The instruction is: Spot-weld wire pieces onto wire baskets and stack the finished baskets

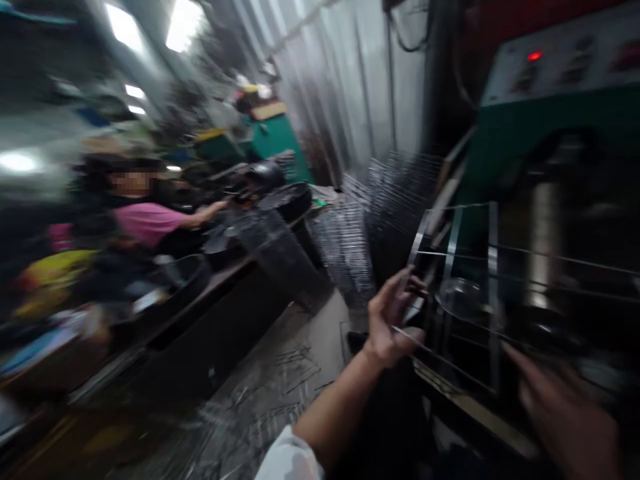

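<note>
A metal wire rack [493, 267] with flat upright strips and thin crosswise wires stands tilted in front of me. My left hand [393, 320] is closed around its left side, with a wire passing between thumb and fingers. Near the rack's lower right is my right hand [565, 407], smeared by motion. One finger points toward a strip; whether it touches or grips the rack I cannot tell. Behind the rack is a green machine [480, 160] with a pale upright cylinder [544, 240]. A round clear or shiny piece [459, 298] shows through the wires.
Stacked wire racks [345, 247] lean by the corrugated metal wall [345, 87]. Loose wire pieces [295, 363] lie on the floor. At a long bench [200, 320] on the left, a person in a pink top [147, 223] reaches toward dark items. A red lamp [535, 56] glows on the machine's panel.
</note>
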A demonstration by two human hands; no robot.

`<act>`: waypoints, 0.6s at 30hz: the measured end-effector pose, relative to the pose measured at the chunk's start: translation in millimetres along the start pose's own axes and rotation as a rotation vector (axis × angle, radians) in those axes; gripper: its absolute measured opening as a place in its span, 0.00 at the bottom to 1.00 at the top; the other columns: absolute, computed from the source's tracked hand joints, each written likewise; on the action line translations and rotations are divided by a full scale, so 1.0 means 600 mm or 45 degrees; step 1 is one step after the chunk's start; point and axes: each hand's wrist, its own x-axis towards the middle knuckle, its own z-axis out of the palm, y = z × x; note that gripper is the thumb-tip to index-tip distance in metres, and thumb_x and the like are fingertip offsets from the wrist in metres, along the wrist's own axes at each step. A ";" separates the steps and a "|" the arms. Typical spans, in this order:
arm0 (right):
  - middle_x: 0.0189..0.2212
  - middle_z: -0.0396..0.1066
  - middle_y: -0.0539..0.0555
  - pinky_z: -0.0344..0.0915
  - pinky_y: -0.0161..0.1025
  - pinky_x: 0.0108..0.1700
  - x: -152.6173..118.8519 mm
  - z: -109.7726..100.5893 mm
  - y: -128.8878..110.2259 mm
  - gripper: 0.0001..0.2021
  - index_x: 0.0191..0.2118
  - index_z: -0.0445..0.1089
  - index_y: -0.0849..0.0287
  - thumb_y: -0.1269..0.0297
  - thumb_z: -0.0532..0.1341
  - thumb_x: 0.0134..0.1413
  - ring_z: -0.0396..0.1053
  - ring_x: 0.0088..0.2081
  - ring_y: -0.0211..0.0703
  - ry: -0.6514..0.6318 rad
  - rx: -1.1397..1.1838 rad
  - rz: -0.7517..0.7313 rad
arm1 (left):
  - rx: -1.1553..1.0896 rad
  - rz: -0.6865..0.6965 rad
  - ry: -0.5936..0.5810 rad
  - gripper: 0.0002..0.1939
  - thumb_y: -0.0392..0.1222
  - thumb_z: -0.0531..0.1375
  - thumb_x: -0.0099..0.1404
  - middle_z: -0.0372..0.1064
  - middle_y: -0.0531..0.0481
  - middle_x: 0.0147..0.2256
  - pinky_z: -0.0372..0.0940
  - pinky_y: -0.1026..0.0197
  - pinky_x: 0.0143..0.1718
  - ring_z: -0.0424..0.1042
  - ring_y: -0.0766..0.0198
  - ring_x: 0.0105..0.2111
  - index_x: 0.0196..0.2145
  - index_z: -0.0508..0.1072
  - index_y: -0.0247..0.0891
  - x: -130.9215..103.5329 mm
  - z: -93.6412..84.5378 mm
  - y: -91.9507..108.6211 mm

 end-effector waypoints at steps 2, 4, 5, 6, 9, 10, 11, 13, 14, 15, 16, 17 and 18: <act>0.41 0.80 0.52 0.71 0.38 0.34 -0.001 -0.015 -0.006 0.23 0.56 0.77 0.55 0.77 0.53 0.61 0.75 0.48 0.51 0.006 -0.159 -0.027 | -0.026 0.031 0.019 0.47 0.60 0.77 0.47 0.73 0.41 0.48 0.69 0.53 0.52 0.73 0.53 0.47 0.62 0.72 0.43 0.004 0.001 0.005; 0.43 0.80 0.53 0.72 0.37 0.40 0.008 -0.021 -0.012 0.24 0.55 0.77 0.58 0.80 0.53 0.60 0.74 0.49 0.50 0.006 -0.193 -0.040 | -0.049 0.019 0.032 0.43 0.56 0.77 0.48 0.74 0.43 0.48 0.69 0.55 0.51 0.74 0.54 0.47 0.60 0.74 0.45 0.015 0.000 0.009; 0.43 0.80 0.53 0.72 0.37 0.43 0.014 -0.022 -0.014 0.23 0.55 0.77 0.58 0.81 0.54 0.61 0.74 0.49 0.49 0.016 -0.188 -0.025 | -0.057 0.009 0.023 0.42 0.56 0.77 0.48 0.74 0.43 0.47 0.70 0.55 0.50 0.75 0.54 0.46 0.59 0.75 0.46 0.020 0.000 0.011; 0.44 0.80 0.53 0.72 0.36 0.45 0.019 -0.023 -0.015 0.23 0.55 0.77 0.59 0.81 0.54 0.61 0.73 0.49 0.48 0.011 -0.179 -0.014 | -0.057 0.013 0.015 0.41 0.55 0.77 0.47 0.75 0.44 0.46 0.71 0.55 0.50 0.75 0.55 0.45 0.58 0.76 0.46 0.024 0.001 0.013; 0.44 0.80 0.52 0.73 0.36 0.46 0.024 -0.025 -0.018 0.22 0.55 0.77 0.58 0.81 0.56 0.63 0.73 0.50 0.48 0.007 -0.152 0.021 | -0.017 0.040 -0.001 0.40 0.56 0.76 0.48 0.75 0.44 0.45 0.72 0.53 0.50 0.75 0.54 0.44 0.58 0.77 0.46 0.028 0.007 0.022; 0.44 0.80 0.52 0.73 0.36 0.46 0.022 -0.025 -0.018 0.22 0.56 0.77 0.58 0.81 0.56 0.63 0.73 0.50 0.47 0.012 -0.139 0.029 | 0.006 0.046 0.001 0.39 0.56 0.75 0.49 0.75 0.43 0.45 0.72 0.52 0.50 0.74 0.54 0.44 0.58 0.76 0.46 0.027 0.009 0.025; 0.45 0.80 0.52 0.73 0.36 0.47 0.020 -0.026 -0.018 0.22 0.56 0.76 0.57 0.81 0.55 0.63 0.73 0.51 0.47 0.020 -0.118 0.032 | 0.030 0.044 -0.004 0.39 0.56 0.75 0.50 0.75 0.43 0.45 0.72 0.52 0.50 0.74 0.54 0.44 0.59 0.76 0.47 0.026 0.011 0.027; 0.47 0.79 0.52 0.73 0.37 0.52 0.017 -0.025 -0.018 0.23 0.57 0.76 0.56 0.82 0.55 0.63 0.73 0.52 0.45 0.032 -0.056 0.022 | 0.062 0.059 0.003 0.38 0.56 0.74 0.50 0.75 0.43 0.46 0.73 0.51 0.49 0.75 0.53 0.44 0.59 0.76 0.48 0.024 0.013 0.030; 0.48 0.79 0.51 0.72 0.38 0.54 0.015 -0.024 -0.017 0.24 0.58 0.75 0.56 0.82 0.55 0.63 0.73 0.52 0.45 0.033 -0.026 0.015 | 0.071 0.072 0.013 0.37 0.56 0.74 0.51 0.75 0.43 0.45 0.73 0.52 0.49 0.75 0.54 0.43 0.58 0.77 0.48 0.023 0.013 0.032; 0.49 0.79 0.51 0.72 0.39 0.57 0.015 -0.023 -0.017 0.24 0.58 0.75 0.56 0.83 0.55 0.63 0.73 0.53 0.44 0.033 -0.003 0.009 | 0.075 0.084 0.027 0.36 0.55 0.75 0.51 0.76 0.44 0.44 0.73 0.53 0.48 0.75 0.55 0.43 0.57 0.77 0.48 0.022 0.013 0.033; 0.49 0.79 0.51 0.71 0.40 0.58 0.014 -0.022 -0.017 0.24 0.58 0.75 0.55 0.82 0.55 0.63 0.73 0.53 0.44 0.030 0.012 0.005 | 0.078 0.079 0.048 0.35 0.53 0.75 0.51 0.76 0.44 0.44 0.73 0.53 0.48 0.76 0.55 0.42 0.57 0.78 0.48 0.021 0.014 0.035; 0.50 0.79 0.51 0.71 0.40 0.59 0.015 -0.021 -0.017 0.24 0.58 0.75 0.55 0.82 0.55 0.63 0.73 0.54 0.44 0.027 0.017 0.004 | 0.078 0.065 0.075 0.35 0.52 0.76 0.50 0.76 0.44 0.44 0.73 0.54 0.49 0.76 0.55 0.43 0.56 0.78 0.48 0.019 0.014 0.037; 0.50 0.79 0.51 0.70 0.41 0.59 0.015 -0.020 -0.016 0.24 0.58 0.75 0.55 0.82 0.55 0.63 0.73 0.54 0.44 0.026 0.016 0.005 | 0.077 0.054 0.103 0.36 0.51 0.76 0.48 0.76 0.44 0.44 0.73 0.54 0.49 0.75 0.55 0.43 0.56 0.79 0.47 0.018 0.015 0.040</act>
